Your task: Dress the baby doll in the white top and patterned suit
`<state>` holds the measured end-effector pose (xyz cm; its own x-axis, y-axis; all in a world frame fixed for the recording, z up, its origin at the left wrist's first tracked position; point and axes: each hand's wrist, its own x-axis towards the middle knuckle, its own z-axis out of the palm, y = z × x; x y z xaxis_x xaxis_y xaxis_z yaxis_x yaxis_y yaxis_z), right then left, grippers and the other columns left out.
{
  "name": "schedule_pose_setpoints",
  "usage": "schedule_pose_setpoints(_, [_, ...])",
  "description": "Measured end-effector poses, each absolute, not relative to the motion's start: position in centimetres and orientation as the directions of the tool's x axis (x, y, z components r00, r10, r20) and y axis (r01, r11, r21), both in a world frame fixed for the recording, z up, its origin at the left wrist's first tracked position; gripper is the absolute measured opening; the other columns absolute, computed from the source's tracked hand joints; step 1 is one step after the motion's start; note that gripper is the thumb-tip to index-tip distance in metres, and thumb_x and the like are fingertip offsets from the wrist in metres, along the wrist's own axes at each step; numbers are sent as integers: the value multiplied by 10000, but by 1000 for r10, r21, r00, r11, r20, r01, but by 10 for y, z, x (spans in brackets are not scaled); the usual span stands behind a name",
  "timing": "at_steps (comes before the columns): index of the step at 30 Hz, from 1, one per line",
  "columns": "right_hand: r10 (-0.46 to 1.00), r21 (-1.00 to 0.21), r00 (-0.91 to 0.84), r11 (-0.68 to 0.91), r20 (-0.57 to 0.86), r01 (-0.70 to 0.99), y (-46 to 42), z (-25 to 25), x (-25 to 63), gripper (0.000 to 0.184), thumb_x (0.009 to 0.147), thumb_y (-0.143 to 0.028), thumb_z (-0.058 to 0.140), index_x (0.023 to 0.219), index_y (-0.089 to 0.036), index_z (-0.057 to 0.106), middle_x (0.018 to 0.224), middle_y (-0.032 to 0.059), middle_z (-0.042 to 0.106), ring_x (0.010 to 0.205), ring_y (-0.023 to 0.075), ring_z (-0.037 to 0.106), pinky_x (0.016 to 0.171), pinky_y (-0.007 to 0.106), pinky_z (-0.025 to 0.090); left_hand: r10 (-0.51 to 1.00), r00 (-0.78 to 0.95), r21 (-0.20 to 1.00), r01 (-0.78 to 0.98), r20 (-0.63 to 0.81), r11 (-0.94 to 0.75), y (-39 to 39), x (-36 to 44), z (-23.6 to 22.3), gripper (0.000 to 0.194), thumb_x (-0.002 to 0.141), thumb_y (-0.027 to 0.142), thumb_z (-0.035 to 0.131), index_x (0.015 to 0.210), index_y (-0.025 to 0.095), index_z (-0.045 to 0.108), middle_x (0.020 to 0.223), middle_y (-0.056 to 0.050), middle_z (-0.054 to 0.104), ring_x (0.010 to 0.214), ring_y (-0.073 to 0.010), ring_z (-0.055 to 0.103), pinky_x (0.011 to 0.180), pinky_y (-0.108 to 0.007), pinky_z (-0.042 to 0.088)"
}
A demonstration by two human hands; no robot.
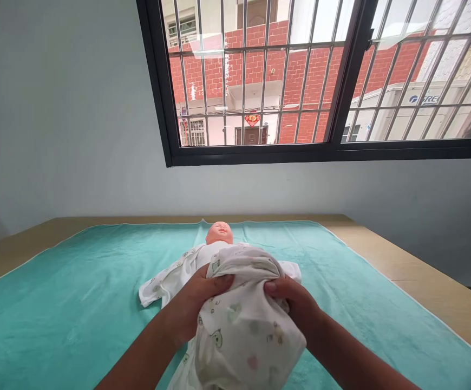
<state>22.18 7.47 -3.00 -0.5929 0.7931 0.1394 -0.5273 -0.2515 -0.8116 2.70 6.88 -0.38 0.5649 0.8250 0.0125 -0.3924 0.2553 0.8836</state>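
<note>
Both my hands grip a white baby garment (252,330) printed with small green and pink figures, its upper part bunched up between them. My left hand (197,300) pinches the left side, thumb on top. On the right side my right hand (296,300) does the same, its fingers hidden behind the cloth. Just beyond lies a baby doll (220,233) on its back, head toward the wall. A white printed top (174,276) is on or under the doll, sleeves spread to both sides. The held cloth hides most of the doll's body.
A turquoise blanket (77,287) covers most of the wooden table (418,265), whose bare edges show at the sides and back. A grey wall (77,108) stands behind it. Above is a dark-framed window (252,157) with metal bars.
</note>
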Motion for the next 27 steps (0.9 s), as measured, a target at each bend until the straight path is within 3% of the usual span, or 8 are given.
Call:
schedule_pose_setpoints(5, [579, -965, -814, -186, 46, -187, 63, -24, 215, 594, 602, -416, 856, 1094, -139, 672, 934, 65, 705, 936, 238, 652, 867, 341, 508, 858, 513, 913, -365, 34, 182, 73, 24, -8, 372, 817, 301, 670, 1141, 117, 667, 915, -110, 716, 829, -230, 673, 735, -295, 507])
schedule_pose_setpoints(8, [522, -996, -853, -83, -15, -34, 65, -23, 217, 559, 584, -381, 870, 1064, -158, 692, 955, 52, 706, 968, 237, 642, 888, 340, 500, 863, 504, 932, -325, 28, 160, 74, 25, -13, 360, 825, 283, 660, 1148, 123, 663, 924, -103, 715, 823, -220, 668, 728, -286, 501])
schedule_pose_setpoints(10, [544, -996, -839, -80, -7, -43, 67, -24, 219, 558, 583, -343, 876, 1076, -165, 688, 974, 55, 704, 991, 240, 635, 881, 341, 506, 864, 502, 944, -296, 27, 142, 74, 24, -13, 364, 823, 295, 666, 1148, 130, 664, 932, -102, 713, 826, -215, 663, 723, -280, 496])
schedule_pose_setpoints(14, [717, -908, -687, -202, 117, -366, 72, -31, 223, 568, 674, -423, 820, 1139, -145, 649, 972, 91, 701, 951, 247, 654, 855, 371, 522, 840, 542, 990, -102, -29, 101, 73, 15, -6, 377, 804, 399, 679, 1067, 129, 694, 884, -85, 707, 796, -215, 644, 708, -298, 496])
schedule_pose_setpoints(17, [809, -866, -577, -207, 111, -456, 75, -34, 218, 484, 754, -431, 755, 1130, -145, 651, 919, 95, 708, 891, 247, 672, 821, 385, 530, 805, 574, 981, 190, -150, 47, 71, 9, 0, 374, 598, 312, 842, 905, 136, 721, 794, -29, 692, 757, -201, 622, 646, -265, 484])
schedule_pose_setpoints(19, [874, -884, -481, -171, 67, -435, 75, -34, 212, 470, 731, -414, 777, 1109, -161, 660, 894, 79, 713, 855, 244, 677, 804, 387, 532, 789, 590, 964, 265, -172, 12, 64, 11, 3, 388, 511, 224, 869, 860, 139, 723, 783, -8, 691, 768, -194, 616, 627, -240, 477])
schedule_pose_setpoints(23, [957, -968, -284, -6, 68, -252, 62, -38, 200, 407, 688, -427, 804, 987, -171, 699, 935, 67, 715, 905, 249, 653, 840, 376, 518, 808, 570, 982, 183, -149, 52, 38, 29, -5, 532, 507, 167, 838, 1021, 156, 703, 868, -7, 714, 817, -205, 635, 668, -245, 503])
schedule_pose_setpoints(27, [925, -991, -377, -8, 44, -133, 23, -60, 204, 416, 688, -503, 771, 945, -182, 711, 966, 70, 711, 944, 273, 641, 863, 385, 519, 879, 461, 993, 74, -117, 94, 7, 32, -36, 519, 501, 197, 842, 1006, 190, 721, 925, -48, 733, 985, -310, 636, 832, -348, 523])
